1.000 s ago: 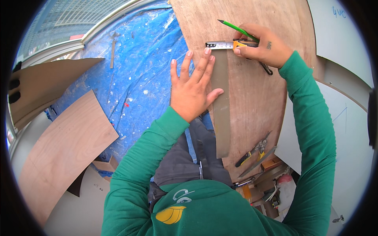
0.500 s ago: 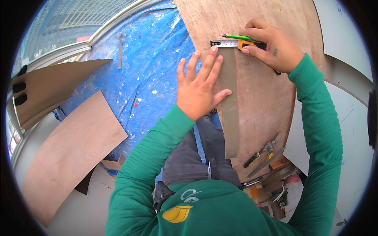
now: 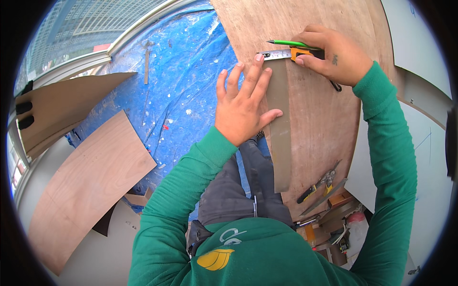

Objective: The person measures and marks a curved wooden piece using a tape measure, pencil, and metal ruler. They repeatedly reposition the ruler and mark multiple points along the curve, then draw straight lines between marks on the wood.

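My right hand (image 3: 336, 57) is closed round an orange and black tape measure (image 3: 299, 53), with a green pencil (image 3: 292, 44) tucked under its fingers. A short length of the blade (image 3: 277, 55) is out, crossing the far end of a narrow grey-brown strip (image 3: 279, 128). My left hand (image 3: 243, 105) is open with its fingers spread, its fingertips at the left edge of the strip and the blade's end. The strip lies lengthwise along the left edge of a large plywood board (image 3: 319, 119).
Pliers or snips (image 3: 327, 178) and a utility knife (image 3: 307, 193) lie on the board's near part, beside a box of assorted tools (image 3: 341, 229). A blue tarp (image 3: 186, 71) covers the floor at left, with a loose plywood piece (image 3: 90, 186) nearby. White panels (image 3: 400, 157) stand at right.
The tape measure in my right hand has shifted slightly right and down. My left fingertip now covers more of the blade's end. The strip stays in nearly the same place.
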A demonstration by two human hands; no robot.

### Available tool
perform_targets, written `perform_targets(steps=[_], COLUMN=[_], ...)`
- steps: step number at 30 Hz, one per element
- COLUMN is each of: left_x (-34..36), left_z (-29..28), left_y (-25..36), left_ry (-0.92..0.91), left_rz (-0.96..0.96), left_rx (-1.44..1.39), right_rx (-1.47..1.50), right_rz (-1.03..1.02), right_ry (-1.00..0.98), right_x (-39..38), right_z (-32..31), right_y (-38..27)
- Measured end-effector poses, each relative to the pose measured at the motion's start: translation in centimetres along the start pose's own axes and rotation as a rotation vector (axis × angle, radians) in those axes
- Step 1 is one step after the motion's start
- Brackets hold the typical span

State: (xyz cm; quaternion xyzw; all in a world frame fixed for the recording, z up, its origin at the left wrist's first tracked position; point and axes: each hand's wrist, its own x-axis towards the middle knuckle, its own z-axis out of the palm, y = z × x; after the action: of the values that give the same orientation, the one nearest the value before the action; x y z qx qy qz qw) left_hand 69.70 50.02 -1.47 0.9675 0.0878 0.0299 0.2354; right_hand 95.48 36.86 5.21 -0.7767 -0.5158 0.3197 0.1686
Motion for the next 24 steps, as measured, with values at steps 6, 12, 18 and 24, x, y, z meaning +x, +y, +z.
perform_targets(steps=[6, 12, 18, 24], left_x=[-0.1, -0.2, 0.0, 0.1], left_z=[0.1, 0.3, 0.2, 0.3], left_y=[-0.2, -0.2, -0.2, -0.3], left_ry=[-0.004, -0.001, -0.027, -0.011], left_rz=[0.004, 0.007, -0.011, -0.011], left_rx=[0.019, 0.024, 0.008, -0.016], right_rx=[-0.012, 0.039, 0.503, 1.003], right_rz=[0.021, 0.008, 0.306, 0.089], right_ry=[0.065, 0.28, 0.365, 0.337], right_x=[-0.3, -0.8, -5.4, -10.3], right_z=[0.1, 0.7, -0.6, 1.4], right_y=[-0.1, -0.1, -4.1, -7.7])
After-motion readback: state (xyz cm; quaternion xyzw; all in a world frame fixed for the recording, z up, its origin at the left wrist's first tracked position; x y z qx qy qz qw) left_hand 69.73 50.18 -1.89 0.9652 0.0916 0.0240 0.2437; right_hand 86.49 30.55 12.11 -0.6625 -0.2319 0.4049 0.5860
